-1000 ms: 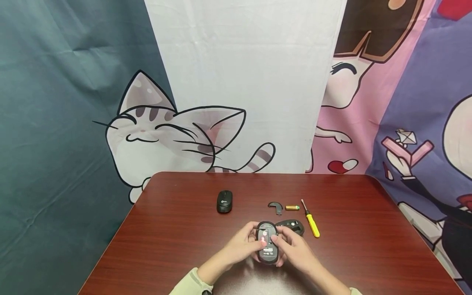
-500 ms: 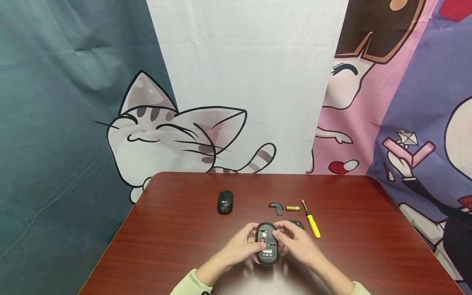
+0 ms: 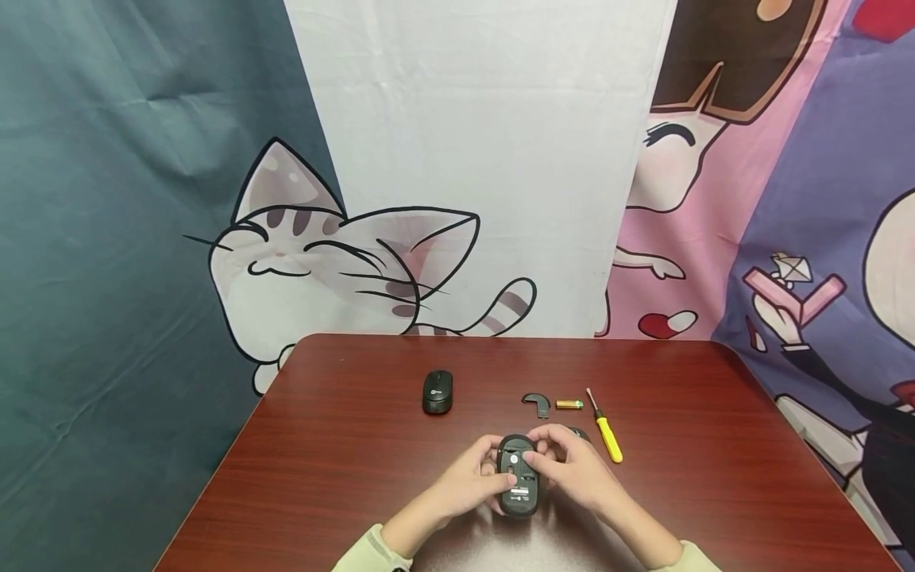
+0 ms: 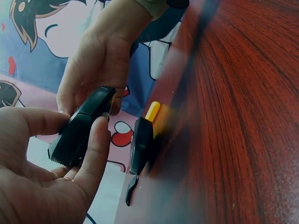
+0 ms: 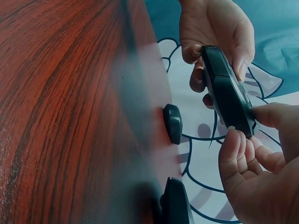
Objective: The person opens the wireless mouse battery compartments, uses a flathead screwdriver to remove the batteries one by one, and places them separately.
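Head view, left to right: a spare mouse [image 3: 438, 392] sits on the table [image 3: 336, 453], well away from your work. Your left hand [image 3: 463, 481] grips the side of the upside-down mouse [image 3: 520, 502], which is up off the table between both hands. Hold it firm there so it can't twist. Leave the curved black piece [image 3: 539, 403] and the little battery [image 3: 569, 404] alone, since a battery can roll. Your right hand [image 3: 574, 469] pinches the other side, thumb on the mouse's belly; gentle thumb pushes should be best. Don't bump the yellow screwdriver [image 3: 608, 438] farther right.
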Demonstrator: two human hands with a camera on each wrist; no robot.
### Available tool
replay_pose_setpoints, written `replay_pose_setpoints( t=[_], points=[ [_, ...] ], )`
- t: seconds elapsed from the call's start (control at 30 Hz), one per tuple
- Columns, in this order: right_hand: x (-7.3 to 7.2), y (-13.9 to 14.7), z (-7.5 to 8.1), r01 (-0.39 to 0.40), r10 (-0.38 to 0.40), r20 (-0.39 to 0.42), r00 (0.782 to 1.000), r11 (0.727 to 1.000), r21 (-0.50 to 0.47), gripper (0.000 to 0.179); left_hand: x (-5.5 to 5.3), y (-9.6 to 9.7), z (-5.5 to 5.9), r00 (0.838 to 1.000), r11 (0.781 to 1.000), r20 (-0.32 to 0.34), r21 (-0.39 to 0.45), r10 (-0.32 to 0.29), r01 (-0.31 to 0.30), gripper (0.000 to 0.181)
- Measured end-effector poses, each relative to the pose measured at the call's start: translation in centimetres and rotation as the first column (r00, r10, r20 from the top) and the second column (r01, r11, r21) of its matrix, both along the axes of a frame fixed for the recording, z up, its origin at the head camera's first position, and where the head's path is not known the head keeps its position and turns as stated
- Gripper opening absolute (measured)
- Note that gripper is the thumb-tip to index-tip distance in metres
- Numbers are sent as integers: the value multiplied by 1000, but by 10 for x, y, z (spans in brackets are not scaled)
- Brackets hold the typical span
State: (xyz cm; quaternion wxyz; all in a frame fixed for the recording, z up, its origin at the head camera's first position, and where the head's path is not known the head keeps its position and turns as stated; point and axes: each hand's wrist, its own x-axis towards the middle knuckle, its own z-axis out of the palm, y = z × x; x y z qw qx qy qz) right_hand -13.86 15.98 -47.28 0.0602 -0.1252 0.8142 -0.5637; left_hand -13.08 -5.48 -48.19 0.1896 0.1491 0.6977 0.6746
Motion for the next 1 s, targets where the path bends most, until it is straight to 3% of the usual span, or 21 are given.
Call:
replay_pose_setpoints(
  t=[0.2, 0.47, 0.7, 1.0],
  points=[
    [-1, -1, 1, 31, -31, -26, 999, 999, -6, 31, 0, -1, -1, 1000, 1000, -8, -11, -1, 1, 51],
    [-1, -5, 3, 75, -75, 0, 997, 997, -22, 29, -1, -3, -1, 1000, 1000, -6, -28, 13, -13, 51],
    [-3, -8, 4, 58, -56, 39, 998, 998, -37, 22, 1, -6, -3, 999, 999, 0, -26, 32, -32, 51],
    [-9, -12, 11, 48, -37, 97, 995, 991, -121, 28, 0, -10, -7, 999, 998, 2, -53, 38, -38, 51]
  ],
)
